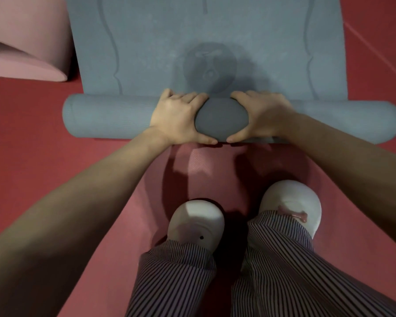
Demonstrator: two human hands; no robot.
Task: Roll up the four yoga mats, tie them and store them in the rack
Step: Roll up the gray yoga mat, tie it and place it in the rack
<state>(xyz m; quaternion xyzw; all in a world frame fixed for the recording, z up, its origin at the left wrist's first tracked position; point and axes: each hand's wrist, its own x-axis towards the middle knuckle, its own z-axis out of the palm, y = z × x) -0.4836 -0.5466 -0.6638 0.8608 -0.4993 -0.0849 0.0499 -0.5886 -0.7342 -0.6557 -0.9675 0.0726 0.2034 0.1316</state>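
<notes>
1. The blue mat point(160, 42) lies flat on the red floor point(32, 115), stretching away from the person. Its near end is wound into a thick roll point(105, 115) that lies crosswise in front of the feet.
2. The left hand point(178, 115) sits on the roll just left of its middle. The fingers are curled over the far side where the roll meets the flat sheet, and the thumb is pressed on the near side.
3. The right hand point(261, 115) grips in the same way just right of the middle. The two thumb tips are near each other but apart, low on the near face of the roll.
4. A dark head-shaped shadow point(209, 67) falls on the flat sheet just beyond the hands, over a faint printed emblem.
5. A pink mat point(32, 42), partly curled, lies at upper left, just beside the left edge of the flat blue sheet and apart from the roll.
6. Two white shoes point(196, 223) stand behind the roll, under striped trousers point(181, 282). They are on a paler red strip point(124, 202) that runs from the roll back under the feet.
7. A thin pale line point(375, 49) crosses the floor at upper right, beside the blue mat's right edge.
</notes>
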